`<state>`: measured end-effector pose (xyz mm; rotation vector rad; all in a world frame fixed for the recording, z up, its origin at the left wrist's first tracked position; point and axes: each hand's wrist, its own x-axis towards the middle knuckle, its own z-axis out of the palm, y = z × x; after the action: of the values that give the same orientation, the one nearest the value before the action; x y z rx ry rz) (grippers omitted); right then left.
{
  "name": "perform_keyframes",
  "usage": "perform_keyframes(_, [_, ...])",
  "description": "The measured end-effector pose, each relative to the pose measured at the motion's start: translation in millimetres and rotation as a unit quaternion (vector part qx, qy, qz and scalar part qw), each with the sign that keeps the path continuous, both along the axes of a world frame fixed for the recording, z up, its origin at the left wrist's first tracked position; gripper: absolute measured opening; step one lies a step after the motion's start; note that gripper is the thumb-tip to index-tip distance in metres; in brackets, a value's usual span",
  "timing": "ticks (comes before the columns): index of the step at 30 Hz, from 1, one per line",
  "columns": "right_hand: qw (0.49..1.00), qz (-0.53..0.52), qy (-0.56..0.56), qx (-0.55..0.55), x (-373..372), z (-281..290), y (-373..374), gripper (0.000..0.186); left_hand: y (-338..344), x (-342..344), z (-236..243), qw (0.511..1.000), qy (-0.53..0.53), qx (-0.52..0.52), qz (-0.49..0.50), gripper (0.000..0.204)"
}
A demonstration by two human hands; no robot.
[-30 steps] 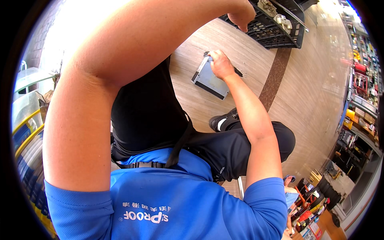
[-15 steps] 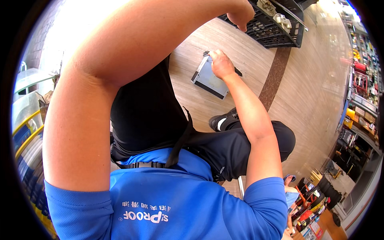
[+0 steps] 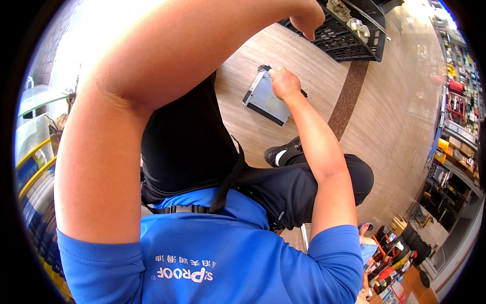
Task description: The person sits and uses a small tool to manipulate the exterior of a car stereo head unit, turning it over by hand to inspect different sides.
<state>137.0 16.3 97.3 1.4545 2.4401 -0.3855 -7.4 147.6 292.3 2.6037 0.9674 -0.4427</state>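
On the floor ahead of me lies a flat grey metal box (image 3: 265,100) with a black front edge and a small black part at its far corner. My right hand (image 3: 286,84) is over its far right side, fingers curled; whatever they hold is hidden. A short black piece (image 3: 304,93) sticks out beside the wrist. My left hand (image 3: 307,21) is at the near left side of a black plastic crate (image 3: 349,49), one finger pointing down. Its other fingers are hidden, so its grip cannot be told.
Pale machine parts (image 3: 358,28) sit in the crate. A dark strip (image 3: 349,93) crosses the wood-look floor. My shoe (image 3: 283,152) is near the box. Stocked shelves (image 3: 460,101) line the right side; another person's leg (image 3: 367,243) shows lower right.
My right hand has shifted slightly right and turned a little over the box, uncovering more of its far edge. The left hand has barely moved.
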Motion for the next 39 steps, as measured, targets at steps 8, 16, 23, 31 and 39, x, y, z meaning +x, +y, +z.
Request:
perform_keyframes(8, [1.0,0.002,-0.012,-0.008,-0.7,2.4,-2.1,0.024,-2.0,-0.3,2.4,1.0,0.0,0.0,0.002,0.048])
perform_keyframes(16, [0.999,0.0,-0.045,0.0,1.1,-0.3,-1.4,0.023,-1.3,1.1,2.8,1.0,-0.002,-0.004,0.01,0.047])
perform_keyframes(23, [1.0,0.002,-0.017,0.021,-0.3,-2.3,-2.3,0.023,-0.1,-0.9,0.6,1.0,-0.005,-0.006,0.013,0.046])
perform_keyframes(31, [0.997,-0.054,-0.048,-0.017,8.8,-10.3,4.4,0.024,-0.4,1.1,1.5,1.0,-0.003,0.009,0.007,0.046])
perform_keyframes(39, [0.971,-0.214,0.038,-0.098,12.2,-14.3,0.3,0.021,-3.1,-0.4,4.2,1.0,-0.001,-0.001,0.004,0.045])
